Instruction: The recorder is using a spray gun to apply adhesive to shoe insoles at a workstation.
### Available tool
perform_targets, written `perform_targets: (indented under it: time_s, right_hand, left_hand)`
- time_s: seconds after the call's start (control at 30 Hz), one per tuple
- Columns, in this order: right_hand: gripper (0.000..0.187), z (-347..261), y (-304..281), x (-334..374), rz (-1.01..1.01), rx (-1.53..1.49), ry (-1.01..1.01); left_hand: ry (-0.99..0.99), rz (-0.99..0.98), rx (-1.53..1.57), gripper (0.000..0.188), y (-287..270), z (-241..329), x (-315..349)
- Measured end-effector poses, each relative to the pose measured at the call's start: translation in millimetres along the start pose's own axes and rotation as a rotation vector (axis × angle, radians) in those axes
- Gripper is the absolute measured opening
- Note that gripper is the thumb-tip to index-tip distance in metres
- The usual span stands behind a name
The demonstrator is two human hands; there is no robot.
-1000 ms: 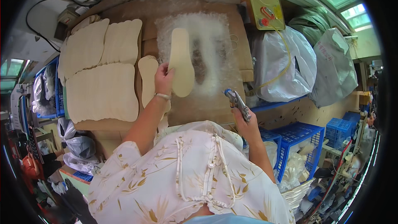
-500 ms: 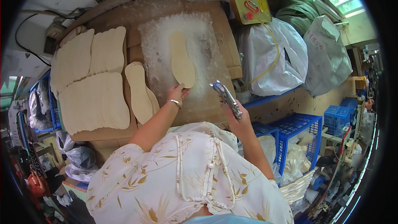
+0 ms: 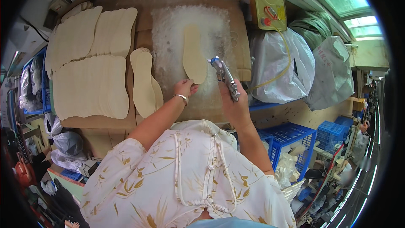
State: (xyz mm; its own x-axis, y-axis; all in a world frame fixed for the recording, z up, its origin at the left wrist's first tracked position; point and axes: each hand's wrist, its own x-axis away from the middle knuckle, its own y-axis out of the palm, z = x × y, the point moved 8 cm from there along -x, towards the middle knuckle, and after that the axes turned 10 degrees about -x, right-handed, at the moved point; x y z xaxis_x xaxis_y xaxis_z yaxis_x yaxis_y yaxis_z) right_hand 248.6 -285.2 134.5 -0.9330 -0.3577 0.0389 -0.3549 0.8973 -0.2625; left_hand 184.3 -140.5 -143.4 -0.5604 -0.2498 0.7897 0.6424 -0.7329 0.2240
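A cream shoe insole (image 3: 194, 52) lies flat on the cardboard, on a patch crusted with whitish residue (image 3: 166, 44). My left hand (image 3: 184, 88) pinches the insole's near end between thumb and fingers. To the right of the insole, my right hand (image 3: 235, 109) is wrapped round a silver spray gun (image 3: 228, 80). Its blue-ringed nozzle points forward and left, close to the insole's right edge without touching it. A small pile of loose insoles (image 3: 142, 82) sits left of my left hand.
Rows of overlapping insoles (image 3: 90, 86) cover the left of the cardboard (image 3: 95, 123). At the back right stands a yellow can (image 3: 265, 8) with a yellowish hose (image 3: 288, 55). White plastic bags (image 3: 278, 69) bulge beside it. A blue crate (image 3: 291, 137) is near my right forearm.
My right hand has brought the spray gun forward and left, closer to the insole. My left hand still grips the insole's near end. The whole view has shifted slightly.
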Motion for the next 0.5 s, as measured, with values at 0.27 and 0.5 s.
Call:
perform_targets:
  time_s: [0.27,0.5]
  right_hand:
    - [0.026,7,-4,3,0.044,0.042,0.055]
    - [0.023,1,-4,14,-0.008,0.029,0.065]
  left_hand:
    - [-0.014,0.005,-0.014,0.017,3,4,5]
    - [-0.016,0.005,-0.039,0.016,1,2,2]
